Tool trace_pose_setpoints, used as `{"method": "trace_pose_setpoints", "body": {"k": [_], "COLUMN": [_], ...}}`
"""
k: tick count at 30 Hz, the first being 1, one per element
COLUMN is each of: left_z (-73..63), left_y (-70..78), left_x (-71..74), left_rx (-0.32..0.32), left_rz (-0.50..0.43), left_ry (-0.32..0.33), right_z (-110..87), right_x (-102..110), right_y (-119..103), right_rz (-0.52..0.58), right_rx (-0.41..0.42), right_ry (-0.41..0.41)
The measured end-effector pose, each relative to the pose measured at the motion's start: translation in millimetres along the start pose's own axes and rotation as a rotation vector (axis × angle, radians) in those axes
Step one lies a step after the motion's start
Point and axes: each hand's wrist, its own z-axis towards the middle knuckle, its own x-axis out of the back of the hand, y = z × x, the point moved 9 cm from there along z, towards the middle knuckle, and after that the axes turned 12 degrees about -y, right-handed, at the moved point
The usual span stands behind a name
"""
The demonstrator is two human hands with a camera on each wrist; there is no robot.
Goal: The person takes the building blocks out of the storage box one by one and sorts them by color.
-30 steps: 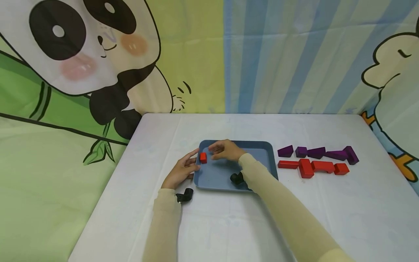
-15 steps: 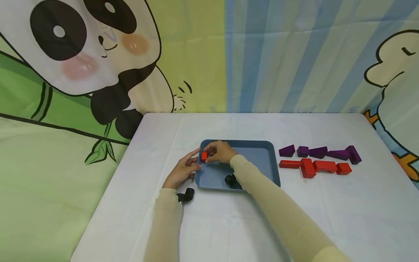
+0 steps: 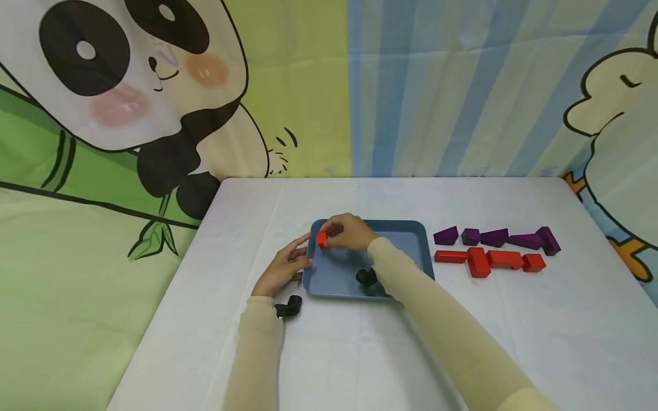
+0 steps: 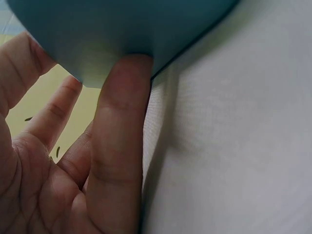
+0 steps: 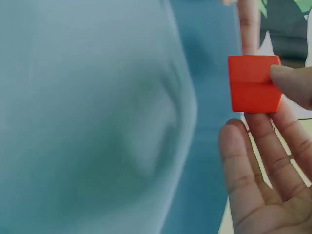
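Observation:
My right hand [image 3: 352, 232] pinches a small red block [image 3: 322, 240] over the left end of a blue-grey rectangular tray [image 3: 329, 281]. In the right wrist view the red block [image 5: 254, 85] shows two flat faces, with a thumb tip on its right side. At the tray's left edge, my left hand [image 3: 281, 268] has its fingers spread along the rim. The left wrist view shows its thumb [image 4: 119, 141] straight against the tray's outer wall [image 4: 126, 24]. Part of the left hand [image 5: 268, 195] also appears below the block in the right wrist view.
Right of the tray, a back row of several purple blocks [image 3: 494, 238] lies on the white-covered table [image 3: 349, 354]. A row of red blocks [image 3: 504, 259] runs in front of them. A printed cloth [image 3: 298, 85] hangs behind the table.
The right hand has reached left, closed its fingertips on the red block standing in the tray, and raised it slightly. The left hand stays at the tray's edge.

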Motion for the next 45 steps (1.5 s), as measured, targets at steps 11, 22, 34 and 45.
{"method": "trace_pose_setpoints", "body": {"k": [11,22,34,45], "left_z": [0.2,-0.2,-0.5,-0.8], "left_y": [2.0,0.7,-2.7,0.0], "left_x": [-1.7,-1.8,-1.7,-3.8], "left_rx": [-0.005,-0.011,-0.007,-0.015], "left_rz": [-0.006,-0.002,0.002,0.011], "left_ry": [-0.004,-0.015,-0.008,-0.019], "right_z": [-32.2,-78.8,-133.9,-193.5], "right_x": [30.5,62.3,96.2,120.1], "right_y": [-12.0,4.2,29.1,56.2], "right_rz": [0.128,0.242,0.269,0.251], "right_rx": [0.09,0.114,0.061,0.009], "right_ry": [0.014,0.081,0.178,0.296]}}
